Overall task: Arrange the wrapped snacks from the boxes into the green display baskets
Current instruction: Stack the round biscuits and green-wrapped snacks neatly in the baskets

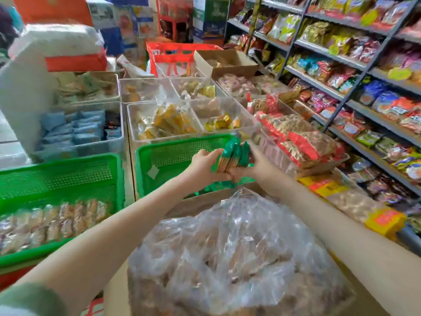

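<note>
Left grip [205,166] and right grip [255,167] clamped on green snack packs [234,153] | above green basket [177,156] | stocked shelves [328,52] right

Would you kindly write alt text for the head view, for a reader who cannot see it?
A left hand and right hand grip a bundle of green-wrapped snacks over a green basket. A second green basket to the left holds clear-wrapped snacks; a clear plastic bag fills the foreground and stocked shelves line the right.

Head view, forward-down, close over hands [230,165]
</note>
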The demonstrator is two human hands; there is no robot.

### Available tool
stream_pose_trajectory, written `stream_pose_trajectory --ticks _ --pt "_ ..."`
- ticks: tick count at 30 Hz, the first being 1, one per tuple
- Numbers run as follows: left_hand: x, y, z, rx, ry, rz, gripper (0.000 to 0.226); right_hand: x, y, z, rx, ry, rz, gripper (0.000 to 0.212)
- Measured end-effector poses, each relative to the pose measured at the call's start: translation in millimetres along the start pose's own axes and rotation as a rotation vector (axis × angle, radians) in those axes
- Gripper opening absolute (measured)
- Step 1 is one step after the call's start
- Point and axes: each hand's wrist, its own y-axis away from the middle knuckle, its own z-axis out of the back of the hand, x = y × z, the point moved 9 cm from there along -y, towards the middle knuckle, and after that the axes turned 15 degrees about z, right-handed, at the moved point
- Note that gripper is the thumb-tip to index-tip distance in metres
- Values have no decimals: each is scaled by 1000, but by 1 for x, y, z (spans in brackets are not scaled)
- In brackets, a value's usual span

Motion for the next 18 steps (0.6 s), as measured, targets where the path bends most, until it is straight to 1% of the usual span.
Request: stream_pose_trajectory --ticks 1,3,4,6,8,9,13,14,15,16,18 --pt "-3 -19 -5 25 45 22 74 -13 -17 10 9 40 -4 60" --pt "-7 -48 -15 112 168 46 61 -36 -45 24 40 87 -22 64" --pt "-7 -60 -23 180 251 69 53 -48 -59 31 60 106 -26 66" --pt "0 -80 -41 336 477 188 43 -72 -83 39 124 139 -37 66" --pt "13 -104 -58 415 681 295 42 -103 -105 38 216 150 -58 62" --pt "23 -115 -68 438 736 335 42 -119 -113 35 267 160 -66 60" --pt "69 -137 -119 506 792 507 57 -194 -120 12 474 218 -123 60" --pt "76 -137 -132 511 759 547 54 -212 -116 7 520 235 -149 60" --pt "82 -139 -141 483 637 558 48 -226 -111 2 567 255 -163 61" --pt "84 -141 -143 442 402 536 43 -239 -108 -3 613 292 -163 62" --pt "77 -152 -144 358 -91 389 36 -252 -106 -10 705 412 -120 57"
